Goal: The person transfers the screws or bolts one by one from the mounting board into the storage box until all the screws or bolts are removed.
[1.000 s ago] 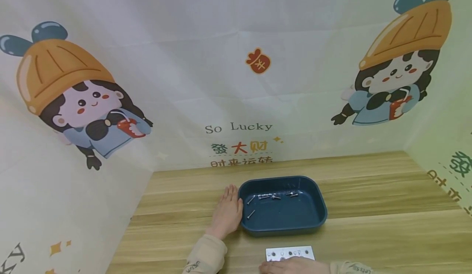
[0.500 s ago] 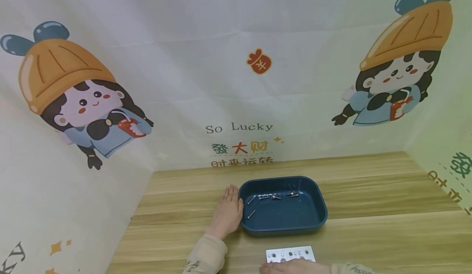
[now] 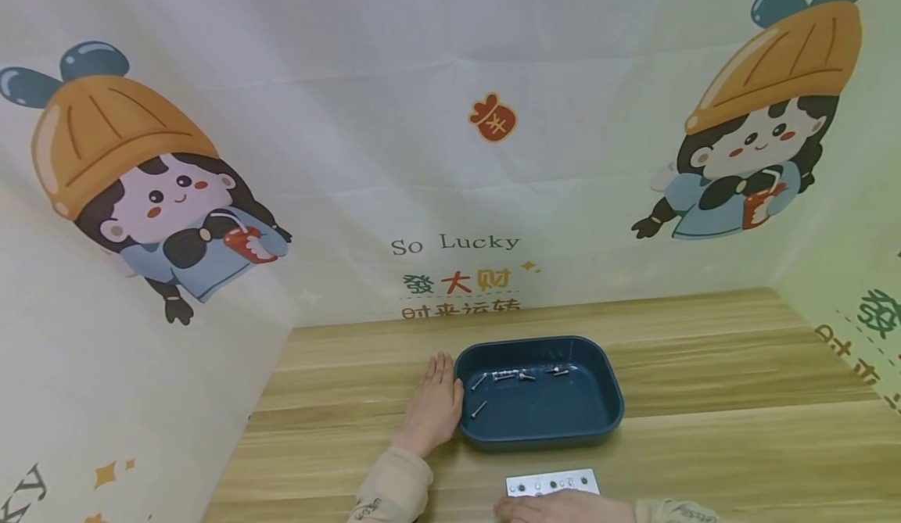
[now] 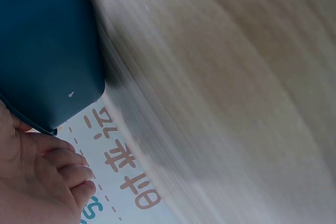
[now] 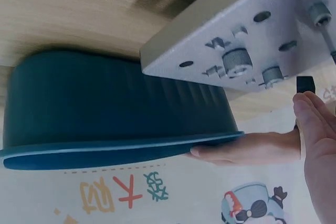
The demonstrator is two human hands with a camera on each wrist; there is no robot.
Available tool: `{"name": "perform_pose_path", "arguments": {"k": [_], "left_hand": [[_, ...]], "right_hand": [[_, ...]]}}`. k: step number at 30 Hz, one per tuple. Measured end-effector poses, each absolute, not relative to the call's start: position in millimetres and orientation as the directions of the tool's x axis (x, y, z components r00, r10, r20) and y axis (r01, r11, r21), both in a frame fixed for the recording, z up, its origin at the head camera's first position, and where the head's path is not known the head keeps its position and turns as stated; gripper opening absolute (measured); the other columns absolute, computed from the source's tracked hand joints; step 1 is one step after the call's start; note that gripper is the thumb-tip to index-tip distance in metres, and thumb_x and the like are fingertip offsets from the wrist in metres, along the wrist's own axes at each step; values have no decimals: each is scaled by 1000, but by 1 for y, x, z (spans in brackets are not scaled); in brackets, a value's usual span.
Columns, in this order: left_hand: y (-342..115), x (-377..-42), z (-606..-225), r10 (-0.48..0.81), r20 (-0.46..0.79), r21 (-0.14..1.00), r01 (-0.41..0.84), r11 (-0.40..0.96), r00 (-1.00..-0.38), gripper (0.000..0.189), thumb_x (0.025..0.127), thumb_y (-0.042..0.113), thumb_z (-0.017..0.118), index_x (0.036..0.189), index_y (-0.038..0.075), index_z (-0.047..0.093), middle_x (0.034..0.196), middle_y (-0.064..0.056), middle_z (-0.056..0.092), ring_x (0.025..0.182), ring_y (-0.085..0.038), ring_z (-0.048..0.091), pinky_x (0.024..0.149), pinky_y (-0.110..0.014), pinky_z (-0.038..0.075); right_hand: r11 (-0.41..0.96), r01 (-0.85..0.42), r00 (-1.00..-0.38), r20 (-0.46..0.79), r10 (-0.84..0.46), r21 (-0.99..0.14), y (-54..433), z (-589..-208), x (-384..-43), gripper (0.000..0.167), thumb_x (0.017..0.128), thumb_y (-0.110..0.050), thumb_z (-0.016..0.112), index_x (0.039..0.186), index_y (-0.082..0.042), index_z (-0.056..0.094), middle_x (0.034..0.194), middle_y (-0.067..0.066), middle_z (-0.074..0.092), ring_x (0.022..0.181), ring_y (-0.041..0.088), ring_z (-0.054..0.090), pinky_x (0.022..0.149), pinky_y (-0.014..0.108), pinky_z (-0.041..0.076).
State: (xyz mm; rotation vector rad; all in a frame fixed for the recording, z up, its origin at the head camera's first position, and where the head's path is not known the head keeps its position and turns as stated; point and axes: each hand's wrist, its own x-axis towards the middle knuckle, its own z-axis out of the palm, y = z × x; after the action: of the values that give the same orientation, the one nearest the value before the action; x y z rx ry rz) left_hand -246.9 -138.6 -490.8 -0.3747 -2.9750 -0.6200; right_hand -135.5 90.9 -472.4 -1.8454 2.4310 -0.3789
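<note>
In the head view a dark blue tray [image 3: 538,429] stands on the wooden table with several metal screws [image 3: 503,377] in it. My left hand [image 3: 433,404] lies along its left side, fingers extended and touching the wall near the rim. Close to the front edge of the frame sits a silver metal block [image 3: 524,482] with holes and several knurled screw heads [image 5: 237,62]. My right hand [image 3: 566,506] lies by the block and covers its near part. In the right wrist view the right fingers [image 5: 317,116] look extended. A thin rod [image 5: 326,38] meets one screw head.
Wood-grain table [image 3: 704,398] surrounds the tray and block. A printed cloth [image 3: 366,116] with cartoon figures and lettering closes off the back and both sides. The tray stands just beyond the block.
</note>
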Motion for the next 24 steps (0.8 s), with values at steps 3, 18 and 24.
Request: {"name": "perform_pose_path", "arguments": {"k": [3, 18, 24], "left_hand": [[-138, -247, -491, 223, 133, 383, 258, 887, -966, 53, 104, 19, 37, 144, -16, 36, 153, -33, 33, 145, -45, 30, 119, -52, 29], [-138, -245, -490, 219, 135, 392, 256, 884, -966, 52, 104, 18, 37, 144, -16, 36, 153, -33, 33, 145, -45, 30, 119, -53, 28], [-138, -244, -489, 219, 136, 390, 256, 884, -966, 52, 105, 18, 37, 144, -16, 36, 152, -33, 33, 145, -45, 30, 119, -52, 28]], "right_hand": [[237, -954, -260, 115, -959, -181, 92, -467, -137, 38, 104, -36, 46, 130, -9, 56, 129, 2, 63, 113, 3, 62, 87, 7, 49], [322, -924, -220, 400, -890, 207, 108, -435, -177, 11, 96, -15, 63, 102, -10, 56, 123, 9, 68, 113, 14, 67, 90, 20, 54], [419, -900, -340, 412, -846, 117, 114, -419, -202, 16, 92, -16, 68, 101, -11, 56, 121, 10, 68, 105, 15, 69, 83, 22, 57]]}}
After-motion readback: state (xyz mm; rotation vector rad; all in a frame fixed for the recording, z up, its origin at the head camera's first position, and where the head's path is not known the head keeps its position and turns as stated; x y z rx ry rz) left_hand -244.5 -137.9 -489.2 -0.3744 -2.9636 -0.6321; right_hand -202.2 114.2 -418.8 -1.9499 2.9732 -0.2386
